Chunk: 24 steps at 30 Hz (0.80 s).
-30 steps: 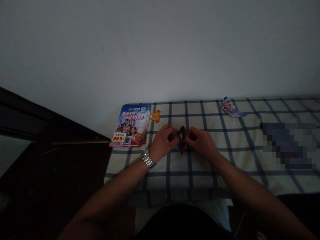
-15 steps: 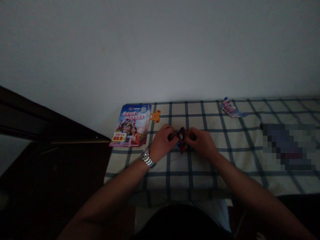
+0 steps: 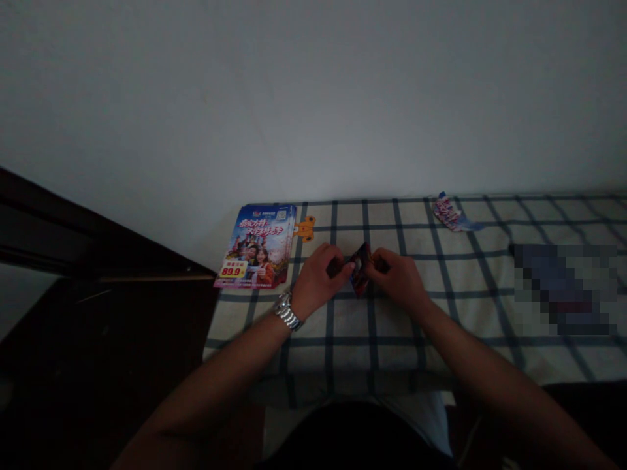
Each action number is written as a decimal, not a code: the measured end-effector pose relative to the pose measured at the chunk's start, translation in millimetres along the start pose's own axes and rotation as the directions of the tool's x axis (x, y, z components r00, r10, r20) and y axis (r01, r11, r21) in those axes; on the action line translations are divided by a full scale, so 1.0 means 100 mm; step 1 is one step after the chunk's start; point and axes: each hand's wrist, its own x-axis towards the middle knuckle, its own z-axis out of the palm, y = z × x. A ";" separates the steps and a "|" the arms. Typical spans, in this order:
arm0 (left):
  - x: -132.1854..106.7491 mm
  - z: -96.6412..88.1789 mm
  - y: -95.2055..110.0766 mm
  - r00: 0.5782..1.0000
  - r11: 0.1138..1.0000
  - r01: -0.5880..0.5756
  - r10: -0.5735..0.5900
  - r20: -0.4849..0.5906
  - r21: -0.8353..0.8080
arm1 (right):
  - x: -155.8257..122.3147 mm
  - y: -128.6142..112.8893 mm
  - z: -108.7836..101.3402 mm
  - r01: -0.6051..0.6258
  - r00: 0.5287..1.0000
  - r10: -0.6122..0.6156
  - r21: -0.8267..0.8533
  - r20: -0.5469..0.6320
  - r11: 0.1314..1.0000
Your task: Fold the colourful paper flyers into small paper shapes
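A small folded paper (image 3: 360,277), printed in dark red and blue and shaped like a narrow diamond, is held upright between my hands just above the checked cloth. My left hand (image 3: 319,277), with a silver watch on its wrist, pinches the paper's left side between thumb and fingers. On the opposite side, my right hand (image 3: 399,279) grips the right edge with its fingertips. The paper's far side and some of the fingertips are hidden.
A stack of colourful flyers (image 3: 257,245) lies at the left of the checked tablecloth (image 3: 323,356). Beside it is an orange bear-shaped piece (image 3: 304,228). A crumpled paper scrap (image 3: 450,214) rests near the wall (image 3: 343,104). A pixelated dark object (image 3: 558,284) is at the right.
The folded paper has tilted, its top leaning a little to the right. My left thumb has shifted across its face, and both hands stay on it.
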 end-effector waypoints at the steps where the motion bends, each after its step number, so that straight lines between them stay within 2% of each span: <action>1: -0.01 0.00 0.00 1.000 1.000 0.004 -0.004 0.000 -0.017 | 0.00 0.01 0.00 -0.003 1.000 0.003 -0.005 -0.015 1.000; 11: -0.05 0.02 0.06 0.995 0.986 0.049 -0.035 0.092 -0.158 | 0.02 0.03 -0.01 -0.011 0.998 0.011 0.002 -0.063 1.000; 19: -0.03 0.02 0.04 0.995 0.967 0.086 -0.070 0.075 -0.240 | 0.01 0.01 -0.02 -0.002 1.000 0.003 0.043 -0.029 0.999; 24: -0.03 0.02 0.00 0.988 0.921 0.148 -0.119 0.103 -0.361 | 0.00 0.01 -0.02 0.027 1.000 -0.027 0.040 0.005 0.999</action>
